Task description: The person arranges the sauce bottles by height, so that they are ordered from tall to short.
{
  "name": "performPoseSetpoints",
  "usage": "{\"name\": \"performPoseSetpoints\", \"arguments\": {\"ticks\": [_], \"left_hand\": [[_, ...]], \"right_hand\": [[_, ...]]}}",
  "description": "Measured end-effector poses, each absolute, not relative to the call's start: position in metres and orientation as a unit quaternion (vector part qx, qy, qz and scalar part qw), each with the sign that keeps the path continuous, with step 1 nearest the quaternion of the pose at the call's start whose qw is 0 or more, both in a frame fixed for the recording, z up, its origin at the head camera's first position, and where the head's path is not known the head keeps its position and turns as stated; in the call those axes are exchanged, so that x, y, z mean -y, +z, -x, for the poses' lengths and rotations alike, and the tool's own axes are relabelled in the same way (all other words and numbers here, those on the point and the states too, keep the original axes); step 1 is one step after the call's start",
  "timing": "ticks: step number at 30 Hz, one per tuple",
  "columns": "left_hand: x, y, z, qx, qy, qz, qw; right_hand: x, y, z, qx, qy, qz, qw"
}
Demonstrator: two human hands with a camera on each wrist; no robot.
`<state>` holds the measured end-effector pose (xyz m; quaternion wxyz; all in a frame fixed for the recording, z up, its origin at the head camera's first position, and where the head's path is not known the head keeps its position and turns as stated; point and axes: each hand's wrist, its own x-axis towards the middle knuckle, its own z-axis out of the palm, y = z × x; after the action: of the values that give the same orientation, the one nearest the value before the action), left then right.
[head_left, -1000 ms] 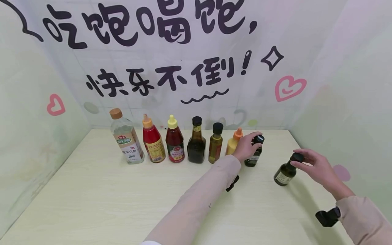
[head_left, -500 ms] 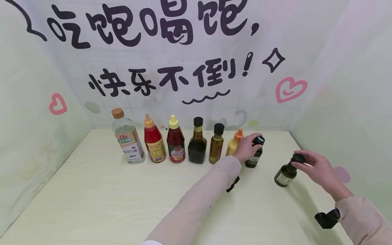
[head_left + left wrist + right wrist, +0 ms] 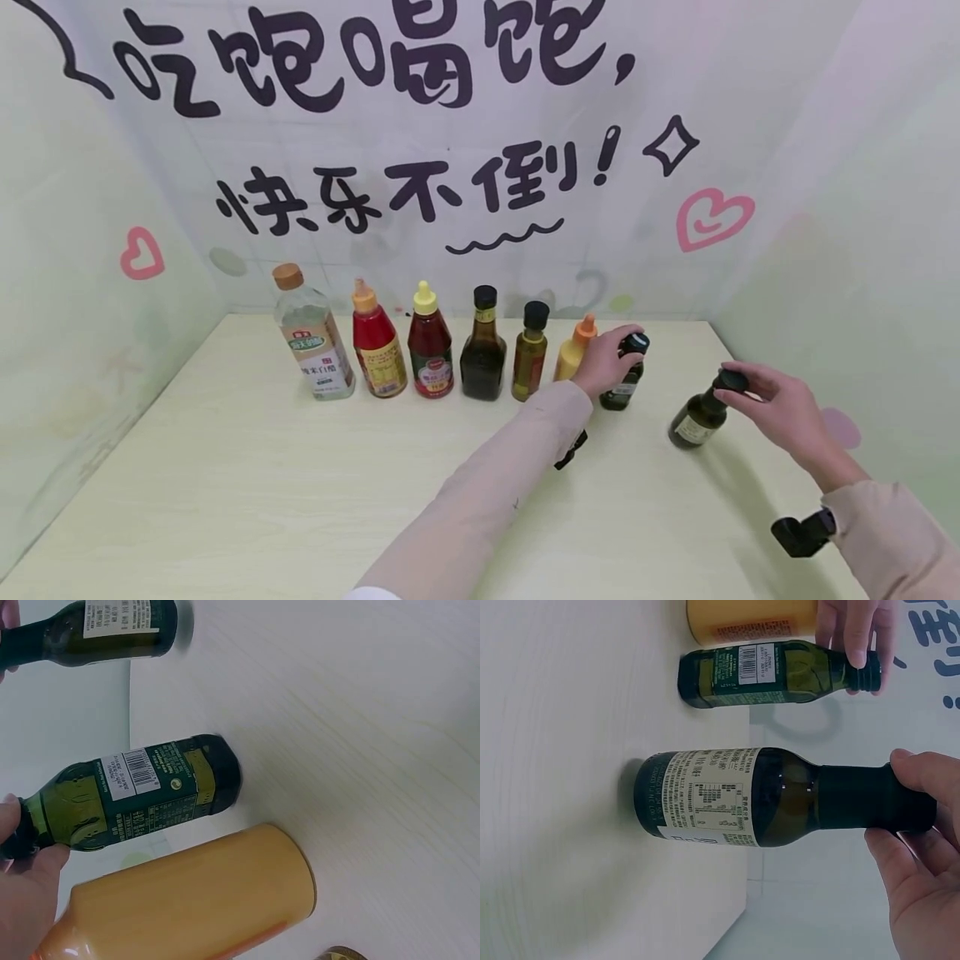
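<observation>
My left hand [image 3: 602, 364] grips the dark neck and cap of a green square-sided glass bottle [image 3: 142, 791], which stands at the right end of the back row. Further right, my right hand [image 3: 787, 417] pinches the black cap of a round dark sauce bottle [image 3: 727, 796] with a cream printed label. That bottle leans a little in the head view; whether its base touches the table I cannot tell. A yellow squeeze bottle [image 3: 569, 358] with an orange nozzle stands just left of the green bottle, partly hidden by my left hand.
Leftward along the row stand an oil bottle [image 3: 529, 354], a brown sauce bottle [image 3: 483, 358], a dark red squeeze bottle [image 3: 431, 350], a bright red one [image 3: 378, 350] and a clear vinegar bottle [image 3: 315, 350]. Behind the pale table [image 3: 247, 500] hangs a printed curtain [image 3: 337, 133].
In the last half second, the round dark bottle has shifted slightly up and left in the head view, with my right hand on its cap. My left hand and the green bottle stay put.
</observation>
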<state>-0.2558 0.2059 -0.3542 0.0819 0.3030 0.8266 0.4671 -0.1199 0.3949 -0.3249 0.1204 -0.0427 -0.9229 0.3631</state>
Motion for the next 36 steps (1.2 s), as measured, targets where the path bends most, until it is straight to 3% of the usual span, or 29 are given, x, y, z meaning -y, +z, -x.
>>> {"name": "performPoseSetpoints", "arguments": {"ticks": [19, 36], "left_hand": [[-0.205, -0.344, 0.252, -0.835, 0.453, -0.295, 0.098], [-0.208, -0.342, 0.254, -0.848, 0.432, -0.298, 0.081]], "right_hand": [[-0.389, -0.316, 0.127, 0.921, 0.358, 0.05, 0.147], [-0.381, -0.32, 0.143, 0.916, 0.362, 0.054, 0.166]]}}
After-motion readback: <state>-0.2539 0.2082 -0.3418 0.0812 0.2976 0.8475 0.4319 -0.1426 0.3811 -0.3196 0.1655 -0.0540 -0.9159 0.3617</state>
